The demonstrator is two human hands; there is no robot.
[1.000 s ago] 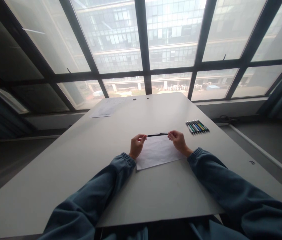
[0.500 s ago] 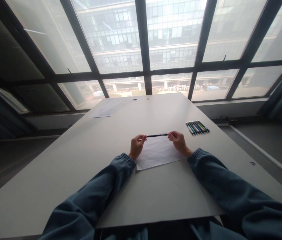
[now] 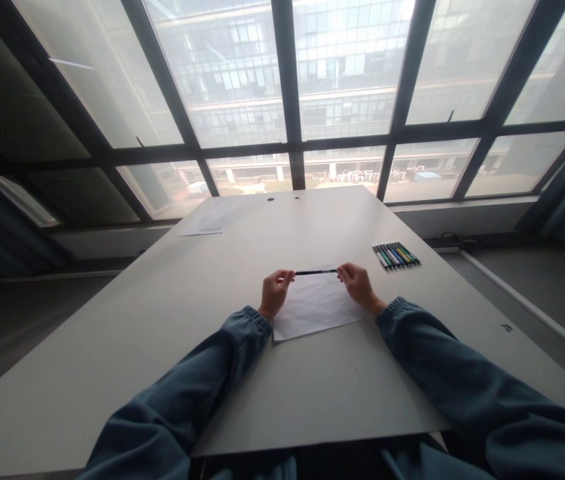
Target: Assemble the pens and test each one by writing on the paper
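Stretched forward, the left hand point(image 3: 274, 293) and right hand point(image 3: 359, 287) pinch opposite ends of a black pen point(image 3: 315, 272) between them; table point(image 3: 137, 333) spreads left of the grip, near edge point(image 3: 322, 440) behind.

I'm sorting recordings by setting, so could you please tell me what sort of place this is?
Probably an office or meeting room: a large white table stands by tall, dark-framed windows, and a row of pens lies on it.

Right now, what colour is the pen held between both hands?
The pen looks mostly black; best seen in the head view.
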